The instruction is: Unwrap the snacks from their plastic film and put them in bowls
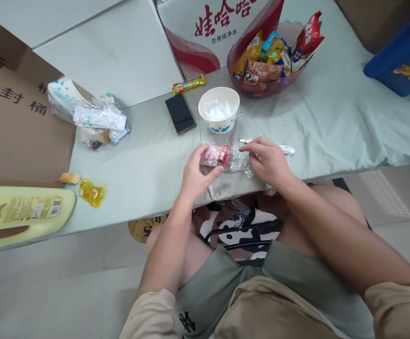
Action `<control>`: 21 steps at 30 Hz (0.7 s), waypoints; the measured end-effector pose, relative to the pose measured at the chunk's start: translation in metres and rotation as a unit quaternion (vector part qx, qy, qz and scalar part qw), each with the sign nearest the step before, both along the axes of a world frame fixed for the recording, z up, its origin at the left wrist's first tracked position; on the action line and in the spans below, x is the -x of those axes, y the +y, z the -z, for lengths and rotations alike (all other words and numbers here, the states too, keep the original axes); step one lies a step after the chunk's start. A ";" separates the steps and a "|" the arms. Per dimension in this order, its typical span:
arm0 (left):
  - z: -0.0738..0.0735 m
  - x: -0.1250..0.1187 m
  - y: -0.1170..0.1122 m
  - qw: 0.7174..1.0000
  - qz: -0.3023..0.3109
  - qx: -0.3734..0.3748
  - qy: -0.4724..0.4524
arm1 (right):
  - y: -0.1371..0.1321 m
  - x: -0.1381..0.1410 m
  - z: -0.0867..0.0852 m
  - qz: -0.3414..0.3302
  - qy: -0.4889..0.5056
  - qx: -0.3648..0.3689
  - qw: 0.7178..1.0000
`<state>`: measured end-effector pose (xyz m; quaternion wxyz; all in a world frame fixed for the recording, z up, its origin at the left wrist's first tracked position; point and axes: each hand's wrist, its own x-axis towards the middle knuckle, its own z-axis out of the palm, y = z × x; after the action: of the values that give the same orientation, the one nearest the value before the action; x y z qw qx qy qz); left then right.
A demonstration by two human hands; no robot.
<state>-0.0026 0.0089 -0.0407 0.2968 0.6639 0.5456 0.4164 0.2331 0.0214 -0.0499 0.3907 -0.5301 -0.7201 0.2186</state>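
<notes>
My left hand (196,172) pinches the left end of a small snack packet (218,154) with red contents in clear wrapping. It lies on the pale green cloth of the table (148,165). My right hand (270,160) grips the clear wrapper's right end with curled fingers. Just behind the packet stands a white paper bowl (219,109) with clear plastic inside. A white spoon (285,149) lies partly hidden behind my right hand.
A black phone (180,113) lies left of the bowl, a yellow bar (188,84) behind it. A purple basket of snacks (271,56) stands at the back. Plastic bags (95,117), a yellow sachet (92,192), a yellow bottle (21,212) and cardboard (14,113) sit left.
</notes>
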 end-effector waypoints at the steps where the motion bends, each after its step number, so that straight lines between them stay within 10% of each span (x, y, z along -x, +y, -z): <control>1: -0.002 -0.003 0.001 1.000 -0.017 0.009 -0.015 | 0.001 -0.001 0.001 0.004 0.000 0.004 1.000; 6: -0.002 0.006 0.009 0.949 -0.224 0.068 -0.212 | 0.004 -0.010 -0.003 0.117 0.016 0.006 0.993; 9: 0.000 0.025 0.011 0.940 -0.285 0.056 -0.179 | 0.000 -0.014 -0.011 0.150 0.037 -0.042 0.987; 13: -0.008 0.039 0.005 0.991 -0.094 -0.059 0.074 | -0.011 -0.013 -0.017 -0.045 -0.019 -0.066 0.997; 16: -0.015 0.039 -0.002 0.985 0.063 -0.001 0.162 | -0.015 -0.013 -0.014 -0.171 -0.140 -0.009 0.975; 21: -0.016 0.034 -0.009 0.988 0.054 0.107 0.094 | -0.008 -0.019 -0.008 -0.125 -0.157 0.021 0.979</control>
<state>-0.0370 0.0002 -0.0243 0.3349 0.6931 0.5762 0.2748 0.2521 0.0133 -0.0420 0.2314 -0.4715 -0.8283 0.1948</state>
